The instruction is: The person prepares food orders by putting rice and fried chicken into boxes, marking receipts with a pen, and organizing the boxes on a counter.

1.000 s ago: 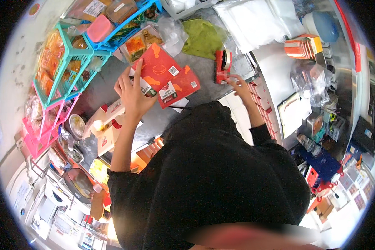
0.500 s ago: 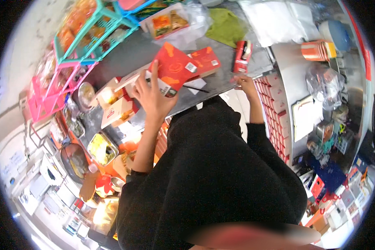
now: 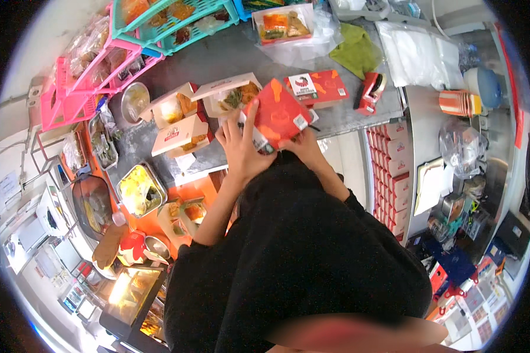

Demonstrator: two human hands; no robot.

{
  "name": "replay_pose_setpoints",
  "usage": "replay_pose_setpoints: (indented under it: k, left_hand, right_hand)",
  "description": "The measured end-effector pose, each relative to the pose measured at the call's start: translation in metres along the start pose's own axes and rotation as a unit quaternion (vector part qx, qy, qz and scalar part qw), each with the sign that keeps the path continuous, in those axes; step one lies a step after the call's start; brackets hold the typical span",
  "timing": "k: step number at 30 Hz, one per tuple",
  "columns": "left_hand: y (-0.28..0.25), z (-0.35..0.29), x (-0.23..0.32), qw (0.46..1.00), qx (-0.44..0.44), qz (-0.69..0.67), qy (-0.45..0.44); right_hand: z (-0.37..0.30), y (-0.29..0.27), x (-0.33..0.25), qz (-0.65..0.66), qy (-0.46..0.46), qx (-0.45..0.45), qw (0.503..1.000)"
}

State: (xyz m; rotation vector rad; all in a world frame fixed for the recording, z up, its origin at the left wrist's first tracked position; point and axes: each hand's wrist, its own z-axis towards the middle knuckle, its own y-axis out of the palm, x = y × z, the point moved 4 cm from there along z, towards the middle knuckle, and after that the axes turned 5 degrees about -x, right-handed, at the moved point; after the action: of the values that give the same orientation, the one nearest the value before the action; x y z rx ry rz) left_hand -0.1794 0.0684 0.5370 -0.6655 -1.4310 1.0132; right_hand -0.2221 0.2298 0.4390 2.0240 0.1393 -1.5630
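A red cardboard food box [image 3: 277, 112] with orange patterns is tilted between my two hands at the counter's near edge. My left hand [image 3: 241, 153] grips its left side, one finger stretched up along the edge. My right hand [image 3: 305, 150] pinches its lower right corner; whether a strip of tape is in those fingers is too small to tell. Behind the held box lies a closed red box [image 3: 327, 87]. An open box [image 3: 232, 97] with fried food and greens sits just left of it. Right of the closed box stands a red and black tape dispenser [image 3: 370, 94].
Open food boxes [image 3: 182, 132] stand farther left on the grey counter [image 3: 200, 65]. Turquoise [image 3: 176, 26] and pink baskets [image 3: 70, 94] line the back left. A green cloth [image 3: 354, 50] and white plastic bags [image 3: 415, 56] lie at the back right. Stacked boxes [image 3: 388, 176] fill a shelf below.
My right hand has moved left from the tape dispenser to the red box's corner. The held box has come nearer to me, and the view has shifted, showing more of the open boxes.
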Motion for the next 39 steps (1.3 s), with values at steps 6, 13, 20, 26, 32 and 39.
replay_pose_setpoints:
  k: [6, 13, 20, 26, 32, 39]
  left_hand:
    - [0.055, -0.024, -0.062, 0.996, -0.086, -0.019, -0.007]
    - [0.135, -0.035, -0.128, 0.977, -0.194, 0.084, 0.007]
    - [0.055, 0.082, -0.062, 0.993, 0.006, -0.11, -0.04]
    - [0.143, 0.312, -0.156, 0.787, 0.026, -0.5, -0.36]
    - [0.198, 0.352, -0.209, 0.759, -0.152, -0.493, -0.397]
    - [0.18, 0.334, -0.164, 0.92, -0.184, -0.247, -0.243]
  right_hand:
    - [0.027, -0.076, 0.029, -0.191, 0.149, -0.076, 0.967]
    - [0.228, -0.152, -0.064, -0.34, 0.089, -0.061, 0.934]
    - [0.331, -0.175, -0.149, -0.529, -0.026, -0.032, 0.847]
    - [0.393, -0.195, -0.051, -0.518, -0.13, -0.079, 0.842]
    - [0.372, -0.196, -0.025, -0.323, -0.016, -0.064, 0.944]
    - [0.362, -0.222, -0.005, -0.261, -0.032, -0.031, 0.964]
